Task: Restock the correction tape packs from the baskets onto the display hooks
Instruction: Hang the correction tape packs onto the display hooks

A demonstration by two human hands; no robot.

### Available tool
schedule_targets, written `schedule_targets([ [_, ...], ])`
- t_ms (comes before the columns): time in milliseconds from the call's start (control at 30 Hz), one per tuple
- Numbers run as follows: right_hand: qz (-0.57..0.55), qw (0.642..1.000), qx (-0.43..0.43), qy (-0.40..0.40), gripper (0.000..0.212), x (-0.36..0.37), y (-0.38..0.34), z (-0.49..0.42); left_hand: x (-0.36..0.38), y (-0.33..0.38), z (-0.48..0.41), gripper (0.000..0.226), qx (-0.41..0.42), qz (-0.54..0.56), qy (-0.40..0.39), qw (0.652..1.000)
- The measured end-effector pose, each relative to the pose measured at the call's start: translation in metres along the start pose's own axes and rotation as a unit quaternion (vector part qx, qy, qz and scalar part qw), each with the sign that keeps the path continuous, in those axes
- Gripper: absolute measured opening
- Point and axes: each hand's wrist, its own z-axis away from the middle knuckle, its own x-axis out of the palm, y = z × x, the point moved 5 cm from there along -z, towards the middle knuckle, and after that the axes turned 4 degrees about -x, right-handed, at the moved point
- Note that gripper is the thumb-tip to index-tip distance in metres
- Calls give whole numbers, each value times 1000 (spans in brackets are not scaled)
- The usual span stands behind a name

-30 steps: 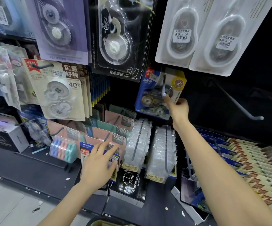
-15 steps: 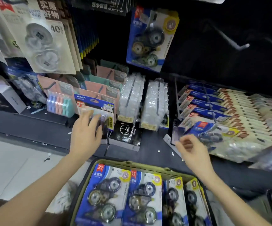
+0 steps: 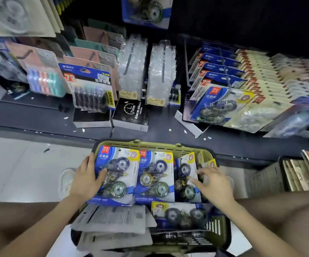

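Note:
An olive green basket sits below the shelf with several blue correction tape packs standing in it. My left hand grips the leftmost pack by its left edge, thumb across the front. My right hand hovers with fingers spread and relaxed over the right-hand packs, its fingertips near the third one and holding nothing. A middle pack stands between them. One identical pack hangs on a display hook at the top. Another lies on the shelf stock to the right.
Black alarm clock boxes stand on the dark shelf edge, with clear blister packs on hooks behind. Packs lying face down fill the basket's near side. A dark basket stands at the right. A white shoe is on the floor.
The view has tilted down to the basket. Both hands dropped from the shelf into it; the left hand left the hooked packs and took hold of the leftmost pack.

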Motion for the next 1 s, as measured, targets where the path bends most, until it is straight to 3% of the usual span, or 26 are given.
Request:
schedule_targets([
  [67,-5,994,-111,-22,59,3,-21,13,0,0,1,75,-5,6,-7,1000],
  [167,-13,951,-122,-283,109,34,-35,33,-1,3,3,76,-14,7,-17,1000],
  [200,16,930,-125,-346,110,43,-37,40,-1,4,4,77,-15,10,-23,1000],
  [267,50,915,-136,-378,82,54,-41,44,-2,6,6,78,-15,12,-30,999],
  [333,41,920,-135,-365,62,56,-44,41,-4,8,7,78,-14,15,-32,999],
  [500,-56,926,-47,-369,51,42,-34,35,-7,10,8,75,-13,34,-50,998],
  [600,-122,937,-12,-327,43,15,-28,20,-13,15,5,66,-18,14,-46,999],
  [700,-262,929,29,-258,40,-13,-16,3,-28,28,4,59,1,31,1,1000],
  [767,-376,904,53,-194,41,-27,-10,-7,-36,44,7,65,24,46,12,999],
  [833,-488,855,89,-151,19,-37,-13,-15,-44,65,13,79,45,97,3,994],
  [867,-543,822,103,-138,22,-37,-17,-19,-45,77,18,87,36,162,-38,985],
  [933,-618,767,122,-125,49,-34,-31,-27,-45,108,36,110,10,313,-168,935],
  [967,-643,746,131,-118,55,-32,-40,-32,-40,121,45,107,7,351,-222,909],
  [1000,-660,730,137,-116,46,-29,-51,-36,-36,130,52,90,2,378,-265,887],
])
